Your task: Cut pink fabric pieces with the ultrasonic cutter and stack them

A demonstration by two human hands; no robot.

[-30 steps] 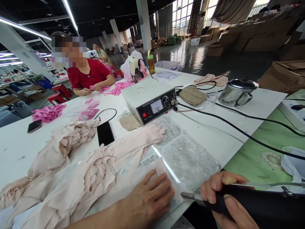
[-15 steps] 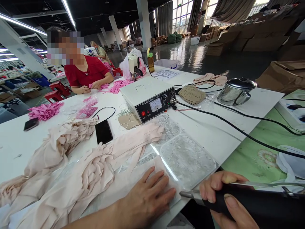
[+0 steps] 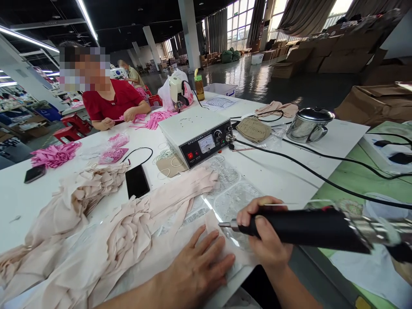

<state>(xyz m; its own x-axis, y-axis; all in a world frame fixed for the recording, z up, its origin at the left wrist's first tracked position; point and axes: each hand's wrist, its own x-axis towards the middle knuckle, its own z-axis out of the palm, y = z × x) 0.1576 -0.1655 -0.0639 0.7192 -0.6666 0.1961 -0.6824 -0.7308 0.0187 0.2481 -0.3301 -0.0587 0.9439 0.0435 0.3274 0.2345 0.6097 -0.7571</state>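
My left hand (image 3: 196,270) lies flat with fingers spread on a pale pink fabric piece (image 3: 180,244) at the near table edge. My right hand (image 3: 265,234) is closed round a black hand-held tool (image 3: 302,227) with a metal tip that points left, just above the fabric near my left fingertips. A black cable (image 3: 315,176) runs from the tool's side of the table to a white control box (image 3: 198,133) with a dial and knobs. Piles of pink fabric strips (image 3: 96,223) lie to the left.
A black phone (image 3: 137,181) lies beside the fabric. A person in a red top (image 3: 109,101) sits across the table with bright pink pieces (image 3: 54,154). A steel pot (image 3: 309,124) stands at the right. Clear scratched sheets (image 3: 231,193) cover the table.
My right hand has carried the tool left and forward over the table, so its tip now hovers over the fabric by my left fingers. My left hand stays flat.
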